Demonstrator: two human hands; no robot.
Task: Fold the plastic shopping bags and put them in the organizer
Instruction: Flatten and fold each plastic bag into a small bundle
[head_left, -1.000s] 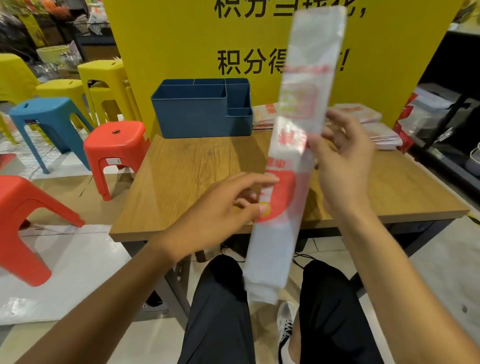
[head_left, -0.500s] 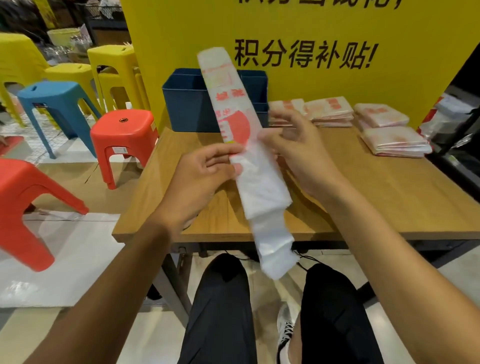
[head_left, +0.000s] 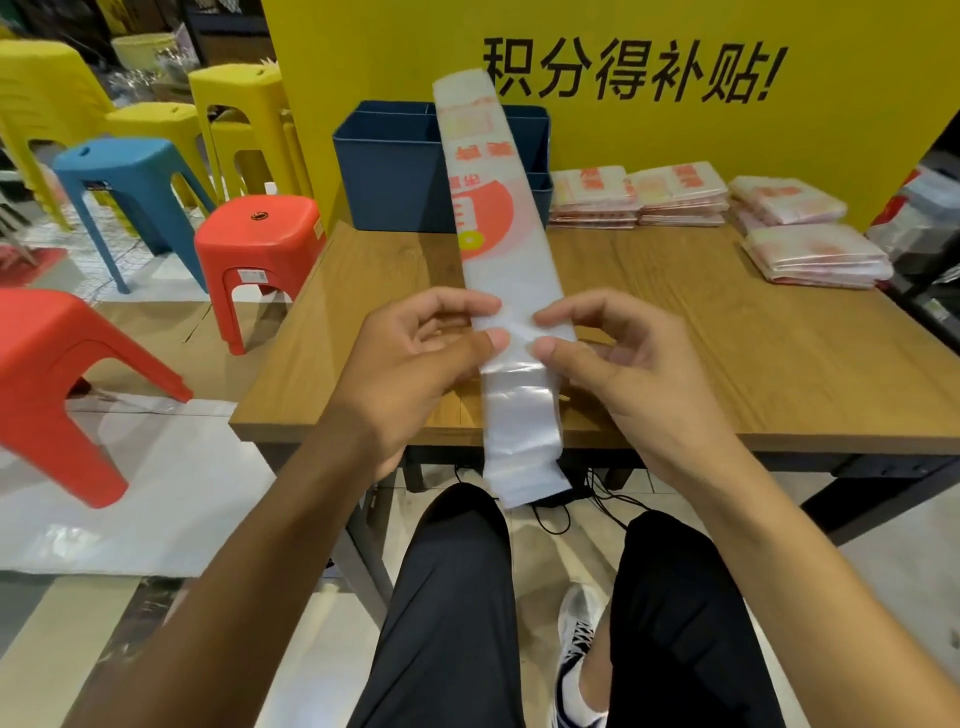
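A white plastic shopping bag (head_left: 506, 260) with red print is folded into a long narrow strip. It runs from in front of the organizer down past the table's front edge. My left hand (head_left: 421, 358) pinches the strip's left edge between thumb and fingers. My right hand (head_left: 618, 364) pinches its right edge at the same height. Behind the strip, at the back of the wooden table (head_left: 727, 364), stands the dark blue organizer (head_left: 389, 176) with several compartments.
Several stacks of folded bags (head_left: 680, 192) lie at the table's back right, against a yellow sign board (head_left: 623, 104). Red (head_left: 260, 244), blue (head_left: 124, 176) and yellow stools (head_left: 234, 104) stand to the left. My legs are under the table's front edge.
The strip came down from upright in front of my face to lower over the table and straightened. Both hands slid to pinch its two edges at mid length.
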